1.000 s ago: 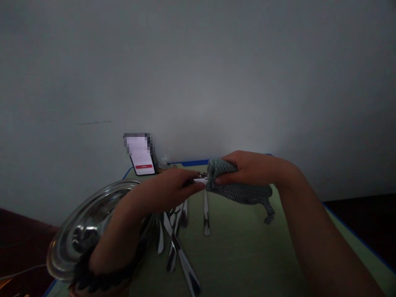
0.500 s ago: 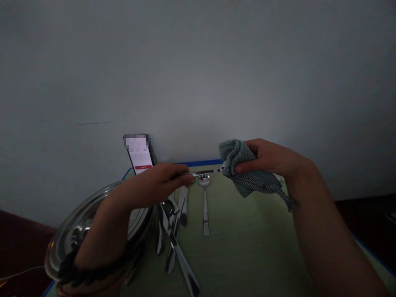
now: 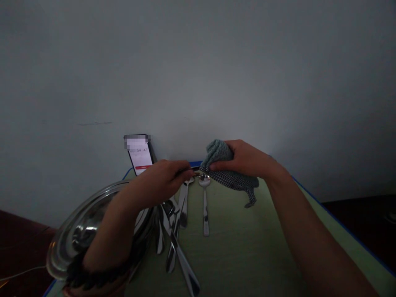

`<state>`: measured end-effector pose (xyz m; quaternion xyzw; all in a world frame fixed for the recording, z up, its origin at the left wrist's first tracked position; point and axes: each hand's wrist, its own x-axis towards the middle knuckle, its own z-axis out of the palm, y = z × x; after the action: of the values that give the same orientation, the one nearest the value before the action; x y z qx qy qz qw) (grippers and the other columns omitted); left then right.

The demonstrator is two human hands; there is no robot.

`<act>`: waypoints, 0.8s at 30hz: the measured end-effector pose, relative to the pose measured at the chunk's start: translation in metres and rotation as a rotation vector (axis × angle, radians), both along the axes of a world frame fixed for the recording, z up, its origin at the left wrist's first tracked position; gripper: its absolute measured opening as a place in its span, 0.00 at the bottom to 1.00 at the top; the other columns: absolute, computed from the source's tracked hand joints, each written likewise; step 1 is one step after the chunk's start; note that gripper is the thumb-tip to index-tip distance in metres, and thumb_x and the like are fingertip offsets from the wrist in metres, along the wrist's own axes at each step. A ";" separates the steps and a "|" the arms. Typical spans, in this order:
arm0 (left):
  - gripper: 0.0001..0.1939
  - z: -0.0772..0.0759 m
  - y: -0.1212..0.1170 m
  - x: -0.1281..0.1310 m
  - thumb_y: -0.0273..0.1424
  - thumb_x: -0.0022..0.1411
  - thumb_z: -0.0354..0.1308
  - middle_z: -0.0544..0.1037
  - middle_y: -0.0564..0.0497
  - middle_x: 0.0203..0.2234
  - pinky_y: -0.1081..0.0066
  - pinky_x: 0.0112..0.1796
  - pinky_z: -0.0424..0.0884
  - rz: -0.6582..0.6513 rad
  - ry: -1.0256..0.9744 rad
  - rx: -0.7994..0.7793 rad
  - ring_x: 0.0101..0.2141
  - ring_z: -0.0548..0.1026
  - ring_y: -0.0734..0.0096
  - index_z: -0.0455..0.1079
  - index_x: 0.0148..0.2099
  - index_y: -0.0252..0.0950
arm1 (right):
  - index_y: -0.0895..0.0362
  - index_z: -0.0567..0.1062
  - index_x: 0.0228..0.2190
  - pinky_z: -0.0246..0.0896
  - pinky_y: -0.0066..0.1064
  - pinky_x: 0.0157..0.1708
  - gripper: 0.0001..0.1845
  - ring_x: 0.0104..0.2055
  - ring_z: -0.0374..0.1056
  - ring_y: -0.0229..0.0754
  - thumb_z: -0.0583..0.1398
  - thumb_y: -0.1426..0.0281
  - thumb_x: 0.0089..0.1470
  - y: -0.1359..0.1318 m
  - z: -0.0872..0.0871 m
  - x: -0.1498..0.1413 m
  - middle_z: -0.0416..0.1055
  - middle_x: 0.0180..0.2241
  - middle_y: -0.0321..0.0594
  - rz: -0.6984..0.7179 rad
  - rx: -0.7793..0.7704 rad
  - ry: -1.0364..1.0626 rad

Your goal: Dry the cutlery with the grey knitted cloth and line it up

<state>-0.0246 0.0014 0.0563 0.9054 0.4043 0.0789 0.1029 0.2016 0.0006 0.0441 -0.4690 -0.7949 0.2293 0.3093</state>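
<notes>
My left hand [image 3: 162, 179] is closed on one end of a slim piece of metal cutlery [image 3: 196, 174]; its kind is hidden by my fingers and the cloth. A grey-green checked cloth [image 3: 236, 180] is bunched in my right hand [image 3: 244, 159], thumb on top, and it covers the cutlery's other end. Below the gap between my hands, a spoon [image 3: 205, 206] lies on the green tabletop [image 3: 238, 243]. Knives and other cutlery [image 3: 184, 260] lie in a loose, crossing heap beneath and in front of my left wrist.
At the left, partly behind my left forearm, sits a large round shiny metal vessel or lid [image 3: 66, 231]. A phone [image 3: 140, 156] with a lit screen leans against the grey wall [image 3: 216, 74]. Blue edging [image 3: 337, 227] borders the table.
My right hand and the cloth have moved left along the cutlery towards my left hand, so less bare metal shows between them. My left hand has barely shifted.
</notes>
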 end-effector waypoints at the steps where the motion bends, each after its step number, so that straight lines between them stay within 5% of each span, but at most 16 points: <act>1: 0.16 0.000 0.000 0.000 0.35 0.65 0.43 0.73 0.52 0.23 0.74 0.26 0.59 0.005 0.004 0.005 0.23 0.68 0.74 0.70 0.38 0.34 | 0.56 0.75 0.32 0.62 0.28 0.31 0.16 0.33 0.70 0.40 0.64 0.58 0.45 0.000 0.000 -0.002 0.76 0.33 0.37 -0.020 0.040 -0.029; 8: 0.16 0.000 -0.003 0.003 0.34 0.65 0.43 0.73 0.51 0.23 0.73 0.25 0.58 0.007 0.043 0.046 0.22 0.69 0.73 0.71 0.38 0.34 | 0.56 0.73 0.29 0.56 0.30 0.29 0.24 0.31 0.68 0.42 0.53 0.48 0.51 0.000 -0.002 -0.016 0.74 0.30 0.41 -0.198 0.147 -0.234; 15: 0.17 -0.002 -0.002 0.010 0.35 0.65 0.43 0.73 0.51 0.21 0.73 0.24 0.57 0.000 0.090 0.098 0.22 0.70 0.73 0.71 0.38 0.34 | 0.55 0.70 0.25 0.52 0.31 0.29 0.27 0.30 0.67 0.42 0.45 0.49 0.57 0.002 -0.005 -0.017 0.73 0.28 0.42 -0.226 0.146 -0.378; 24: 0.19 0.000 -0.004 0.010 0.36 0.65 0.41 0.75 0.50 0.24 0.73 0.27 0.61 0.025 0.019 0.009 0.25 0.71 0.71 0.72 0.38 0.33 | 0.56 0.67 0.29 0.56 0.31 0.35 0.25 0.35 0.66 0.42 0.43 0.49 0.58 0.003 -0.005 -0.013 0.71 0.32 0.42 -0.181 0.085 -0.121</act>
<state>-0.0142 -0.0024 0.0560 0.9014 0.4163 0.0732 0.0942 0.1889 0.0034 0.0396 -0.5383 -0.7755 0.1376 0.2998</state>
